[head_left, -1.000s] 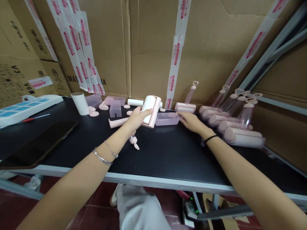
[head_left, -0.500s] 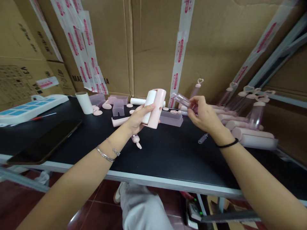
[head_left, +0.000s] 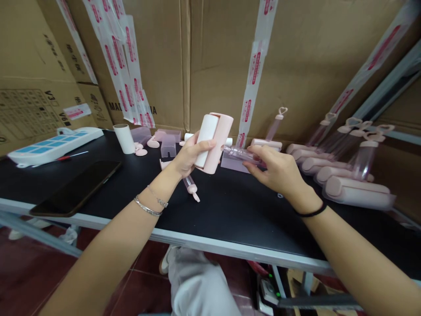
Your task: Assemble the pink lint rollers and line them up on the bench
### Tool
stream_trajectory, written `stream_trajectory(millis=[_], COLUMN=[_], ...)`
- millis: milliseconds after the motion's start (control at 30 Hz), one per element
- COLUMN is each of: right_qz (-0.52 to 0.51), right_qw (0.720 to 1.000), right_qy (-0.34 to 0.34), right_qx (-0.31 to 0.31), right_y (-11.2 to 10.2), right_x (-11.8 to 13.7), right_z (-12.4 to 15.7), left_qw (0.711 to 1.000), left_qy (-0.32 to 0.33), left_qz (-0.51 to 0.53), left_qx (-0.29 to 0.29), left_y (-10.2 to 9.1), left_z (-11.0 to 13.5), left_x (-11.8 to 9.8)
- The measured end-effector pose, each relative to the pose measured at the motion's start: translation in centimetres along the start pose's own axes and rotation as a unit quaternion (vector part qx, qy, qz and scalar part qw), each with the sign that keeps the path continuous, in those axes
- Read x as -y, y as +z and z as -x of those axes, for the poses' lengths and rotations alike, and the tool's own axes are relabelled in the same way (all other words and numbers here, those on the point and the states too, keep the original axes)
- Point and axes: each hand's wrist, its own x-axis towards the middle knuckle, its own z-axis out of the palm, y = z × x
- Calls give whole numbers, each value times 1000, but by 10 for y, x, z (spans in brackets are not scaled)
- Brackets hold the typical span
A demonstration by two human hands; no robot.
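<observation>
One pink-and-white plastic cylinder (head_left: 213, 142) and one clear pinkish plastic tube (head_left: 242, 154), held close together above the black table (head_left: 223, 210).
The left hand (head_left: 189, 158) is clamped around the cylinder; the right hand (head_left: 281, 169) pinches the tube, its tip towards the cylinder's hole, contact unclear. Just below the left hand lies a pink-capped clear tube (head_left: 190, 184); pink rollers with heart-shaped loops (head_left: 358, 186) line up right of the right hand.
</observation>
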Motion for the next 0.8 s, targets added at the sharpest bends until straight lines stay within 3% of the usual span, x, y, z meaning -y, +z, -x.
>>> stream_trajectory(millis=[267, 533, 800], right_qz=[104, 140, 141], right_qw=[984, 979, 977], right_qy=[43, 25, 29], right_qx=[136, 144, 156], right_y=[-21, -33, -31], right_x=[24, 36, 45], right_z=[-7, -6, 1], left_qw=[995, 989, 973], left_qy=[-34, -61, -9], left_qz=[-74, -117, -210], left_qx=[-61, -61, -99], left_y=[3, 7, 13], left_z=[2, 4, 7], left_x=[-1, 6, 15])
